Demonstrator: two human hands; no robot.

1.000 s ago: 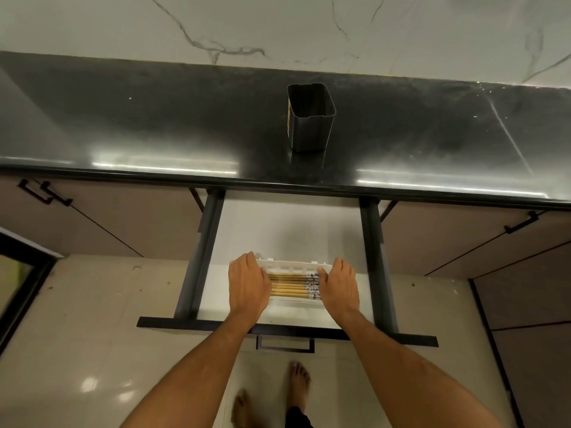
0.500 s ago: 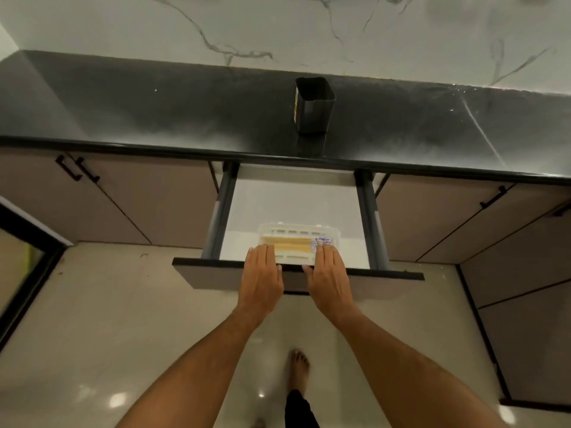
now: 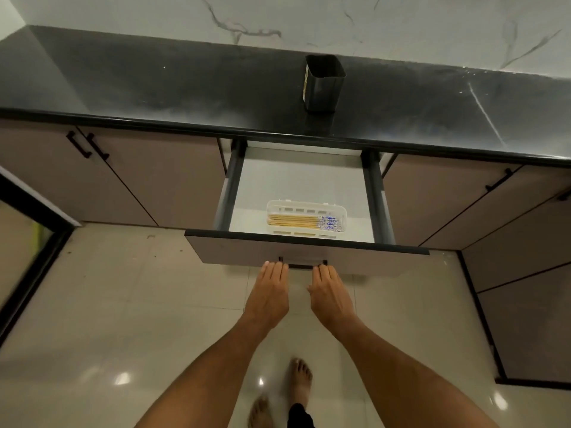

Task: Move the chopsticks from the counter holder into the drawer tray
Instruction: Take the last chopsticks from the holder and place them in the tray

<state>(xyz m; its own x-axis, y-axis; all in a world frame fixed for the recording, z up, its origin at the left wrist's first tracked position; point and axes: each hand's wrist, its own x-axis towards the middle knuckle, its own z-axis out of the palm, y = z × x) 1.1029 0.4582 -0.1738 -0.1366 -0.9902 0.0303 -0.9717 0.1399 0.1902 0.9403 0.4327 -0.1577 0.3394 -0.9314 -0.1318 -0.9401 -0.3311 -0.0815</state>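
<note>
Your chopsticks (image 3: 304, 223), pale wood with blue-patterned ends, lie flat in the white tray (image 3: 306, 208) inside the open drawer (image 3: 309, 256). Your left hand (image 3: 269, 291) and right hand (image 3: 330, 294) hold flat, fingers together, their tips hiding the drawer handle's (image 3: 302, 264) ends.

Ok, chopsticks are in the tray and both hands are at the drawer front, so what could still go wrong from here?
1. The left hand and right hand have fingertips at the drawer handle; a fast push could pinch them against the cabinet.
2. The tray sits loose near the front of the drawer, so a hard shove may slide it back and scatter the chopsticks.
3. The holder is on the counter, near its edge.
</note>
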